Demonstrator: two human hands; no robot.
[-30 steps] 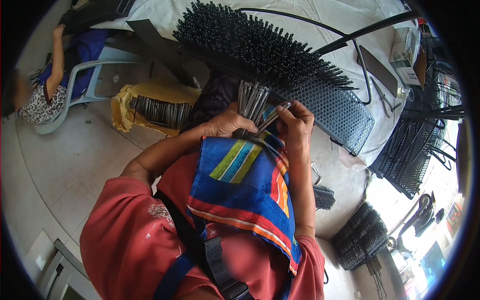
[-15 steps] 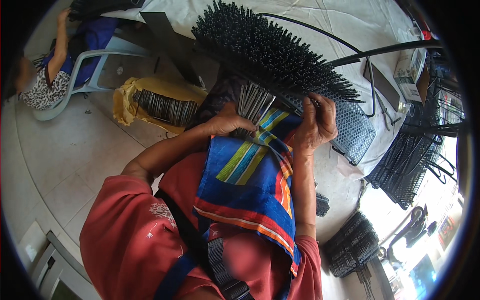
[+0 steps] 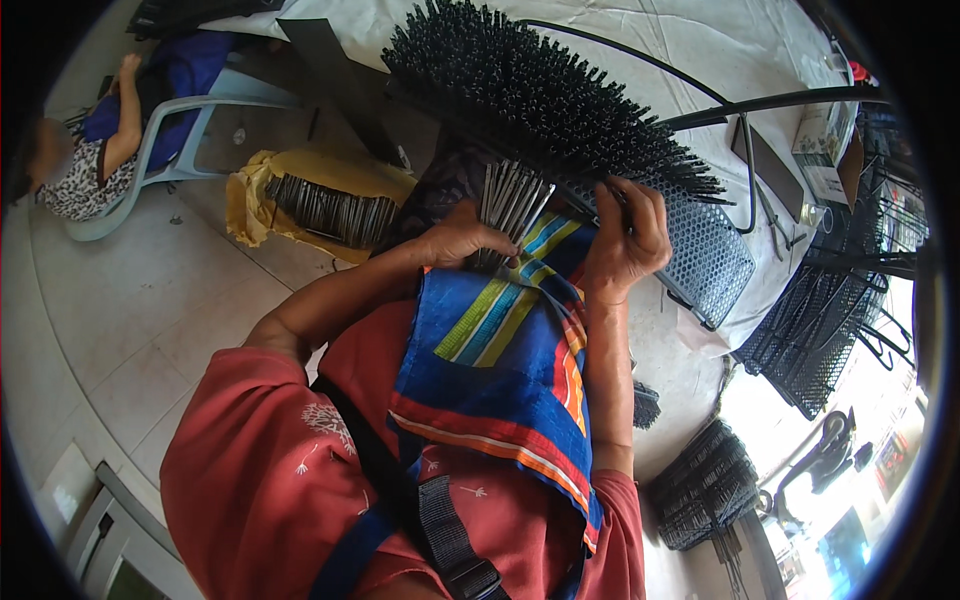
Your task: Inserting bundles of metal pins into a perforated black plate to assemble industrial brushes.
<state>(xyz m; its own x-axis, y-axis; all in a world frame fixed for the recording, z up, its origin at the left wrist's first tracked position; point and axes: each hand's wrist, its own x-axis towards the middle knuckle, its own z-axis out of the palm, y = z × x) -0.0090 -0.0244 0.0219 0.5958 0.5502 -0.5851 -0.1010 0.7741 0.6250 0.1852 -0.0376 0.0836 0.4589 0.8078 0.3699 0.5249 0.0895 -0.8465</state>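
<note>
L hand (image 3: 455, 240) clamped on thin rod bundle (image 3: 508, 200), frame centre; R hand (image 3: 625, 240) pinching rod at spiked panel (image 3: 540, 95). Risks: loose grip, rods fan/drop onto lap cloth (image 3: 500, 350); spikes jab fingers.

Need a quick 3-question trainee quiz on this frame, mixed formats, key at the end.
1. True or false: the left hand grips a bundle of thin dark rods.
2. Where is the right hand? A) on the yellow bag B) at the perforated black panel studded with rods C) on the plastic chair
3. Fill in: the loose rods on the floor lie on a ____ bag.

Key: 1 true; 2 B; 3 yellow.
</note>
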